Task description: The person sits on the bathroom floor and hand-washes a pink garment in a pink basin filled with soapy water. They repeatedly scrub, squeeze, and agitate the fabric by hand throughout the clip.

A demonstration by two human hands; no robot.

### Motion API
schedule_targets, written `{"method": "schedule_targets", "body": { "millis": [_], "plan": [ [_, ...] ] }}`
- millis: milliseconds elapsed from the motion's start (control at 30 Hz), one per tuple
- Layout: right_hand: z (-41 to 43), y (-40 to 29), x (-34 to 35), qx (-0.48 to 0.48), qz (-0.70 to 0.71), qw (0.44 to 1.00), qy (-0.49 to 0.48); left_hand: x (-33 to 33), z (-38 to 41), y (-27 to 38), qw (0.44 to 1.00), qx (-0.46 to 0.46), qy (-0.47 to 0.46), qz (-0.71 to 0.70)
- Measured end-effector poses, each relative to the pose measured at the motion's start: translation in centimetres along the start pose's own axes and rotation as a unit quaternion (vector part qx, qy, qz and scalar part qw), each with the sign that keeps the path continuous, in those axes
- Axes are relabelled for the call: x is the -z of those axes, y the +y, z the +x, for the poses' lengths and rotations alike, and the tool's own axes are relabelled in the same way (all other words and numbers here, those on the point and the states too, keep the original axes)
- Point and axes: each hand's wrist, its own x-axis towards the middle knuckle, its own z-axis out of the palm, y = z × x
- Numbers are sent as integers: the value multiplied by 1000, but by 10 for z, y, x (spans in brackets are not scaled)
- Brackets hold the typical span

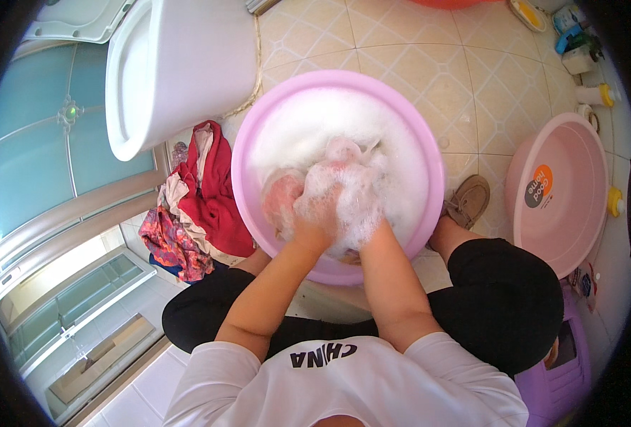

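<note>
Before me stands a round pink-purple plastic basin point(243, 160) full of thick white suds point(304, 117). Both my hands are inside it, close together on a soaked, foam-covered pinkish cloth point(342, 152). The back of my left hand point(319, 213) shows through the lather, curled against the bunched cloth. Foam covers nearly all of my right hand point(367, 219), so its fingers are hidden. At the basin's left side, a reddish wet part point(283, 195) shows through the suds beside my left hand.
Left of the basin lies a laundry heap with a red garment point(214, 197) and a patterned cloth point(174, 240). A white fixture point(203, 58) stands beyond it. To the right are a shoe point(469, 200), a pink basin point(566, 224) and several bottles along the wall, including a yellow-capped bottle point(595, 96).
</note>
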Motion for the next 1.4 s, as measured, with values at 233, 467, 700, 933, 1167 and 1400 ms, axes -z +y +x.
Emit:
{"method": "schedule_targets", "body": {
  "millis": [233,467,700,933,1167,1400],
  "plan": [
    [9,44,43,-47,-107,971,210,44,38,-26,991,129,9,-28],
    [12,36,12,85,-534,799,261,43,43,-72,941,258,57,-213],
    [9,-24,-15,192,-650,677,286,26,67,-59,931,136,195,-276],
    [23,-56,78,-29,-734,571,367,-6,86,-7,974,43,-217,38],
    [36,-46,122,14,-676,684,273,-73,119,-56,920,113,-374,40],
    [9,-29,10,93,-388,872,283,-21,69,-52,985,-90,-123,-77]
  ]
}}
